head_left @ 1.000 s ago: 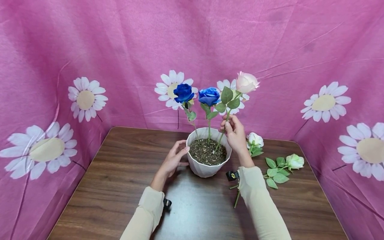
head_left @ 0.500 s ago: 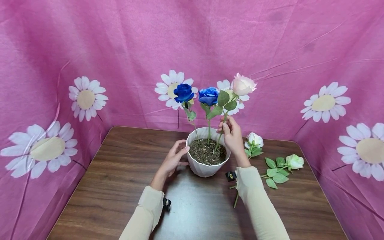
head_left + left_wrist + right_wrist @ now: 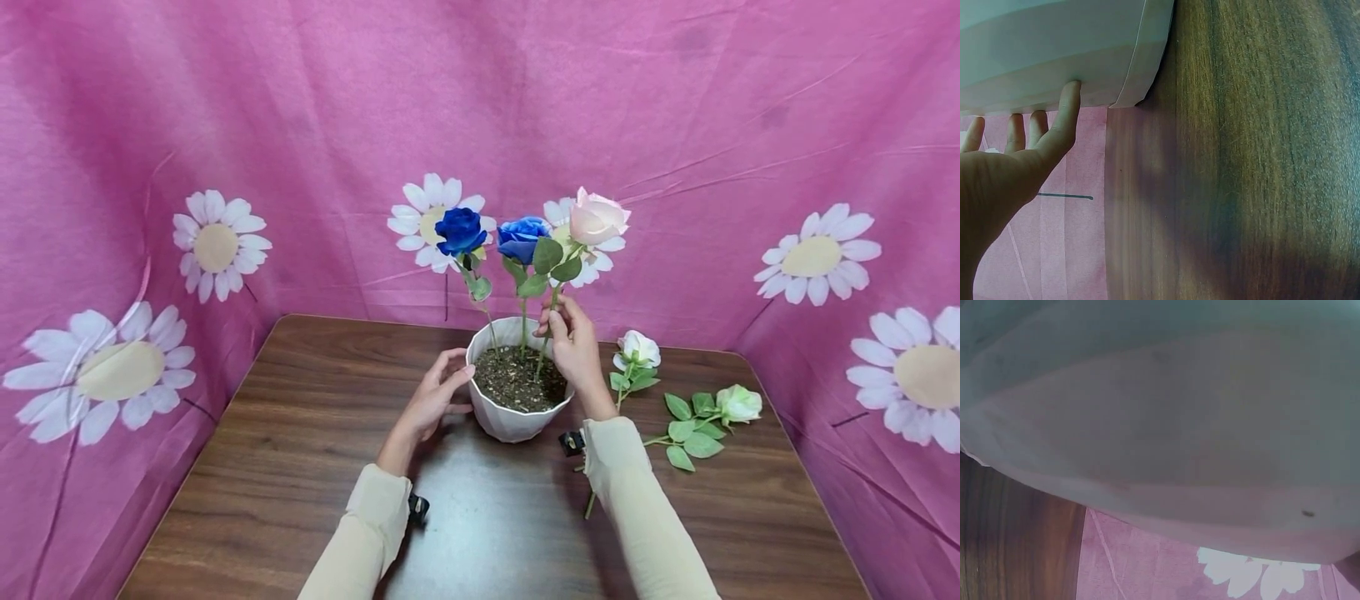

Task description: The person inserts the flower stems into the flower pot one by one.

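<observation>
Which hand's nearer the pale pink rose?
Right. The right hand pinches the pale pink rose by its stem; the left hand is left of it, touching the white pot.

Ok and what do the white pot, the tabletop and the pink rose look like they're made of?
White pot: probably matte plastic, though ceramic is possible; its faceted walls look smooth. Tabletop: wood or wood-look laminate, with brown grain and a soft sheen. Pink rose: likely matte fabric, judging by its thin petals.
</observation>
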A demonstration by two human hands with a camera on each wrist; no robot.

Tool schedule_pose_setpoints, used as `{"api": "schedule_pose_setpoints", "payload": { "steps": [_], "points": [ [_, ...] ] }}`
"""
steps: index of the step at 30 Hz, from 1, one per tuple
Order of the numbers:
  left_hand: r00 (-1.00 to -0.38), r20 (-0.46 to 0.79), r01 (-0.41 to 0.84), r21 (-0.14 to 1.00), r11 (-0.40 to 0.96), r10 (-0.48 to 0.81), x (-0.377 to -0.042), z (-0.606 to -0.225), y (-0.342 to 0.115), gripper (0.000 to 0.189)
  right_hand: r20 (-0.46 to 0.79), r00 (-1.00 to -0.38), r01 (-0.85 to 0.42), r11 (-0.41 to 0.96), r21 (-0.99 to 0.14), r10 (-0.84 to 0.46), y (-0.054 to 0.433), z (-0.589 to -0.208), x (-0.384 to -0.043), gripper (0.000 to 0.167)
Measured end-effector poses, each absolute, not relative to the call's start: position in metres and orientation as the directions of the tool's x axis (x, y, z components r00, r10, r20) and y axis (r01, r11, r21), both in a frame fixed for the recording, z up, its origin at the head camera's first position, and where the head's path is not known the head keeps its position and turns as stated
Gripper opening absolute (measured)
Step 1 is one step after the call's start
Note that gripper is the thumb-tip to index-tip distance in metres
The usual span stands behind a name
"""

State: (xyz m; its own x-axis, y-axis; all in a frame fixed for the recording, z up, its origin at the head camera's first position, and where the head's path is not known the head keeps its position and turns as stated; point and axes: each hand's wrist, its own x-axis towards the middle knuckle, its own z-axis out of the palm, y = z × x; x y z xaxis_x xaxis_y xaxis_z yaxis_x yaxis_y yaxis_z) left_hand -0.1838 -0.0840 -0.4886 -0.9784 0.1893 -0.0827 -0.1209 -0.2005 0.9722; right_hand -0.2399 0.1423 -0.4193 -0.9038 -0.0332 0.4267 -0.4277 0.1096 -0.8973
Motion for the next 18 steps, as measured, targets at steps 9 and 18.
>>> {"api": "schedule_pose_setpoints", "payload": {
  "steps": [9, 18],
  "points": [
    [-0.978, -0.077, -0.116, 0.973, -0.198, 0.195, -0.186, -0.491, -0.083, 0.042, 0.422, -0.904, -0.428, 0.188, -0.884, -0.076, 0.144, -0.408, -0.229, 0.016],
    [-0.976, -0.09, -0.13, 0.972, -0.196, 0.2, -0.186, -0.491, -0.084, 0.043, 0.434, -0.896, -0.441, 0.275, -0.854, -0.089, 0.14, -0.401, -0.224, 0.014]
  ]
}}
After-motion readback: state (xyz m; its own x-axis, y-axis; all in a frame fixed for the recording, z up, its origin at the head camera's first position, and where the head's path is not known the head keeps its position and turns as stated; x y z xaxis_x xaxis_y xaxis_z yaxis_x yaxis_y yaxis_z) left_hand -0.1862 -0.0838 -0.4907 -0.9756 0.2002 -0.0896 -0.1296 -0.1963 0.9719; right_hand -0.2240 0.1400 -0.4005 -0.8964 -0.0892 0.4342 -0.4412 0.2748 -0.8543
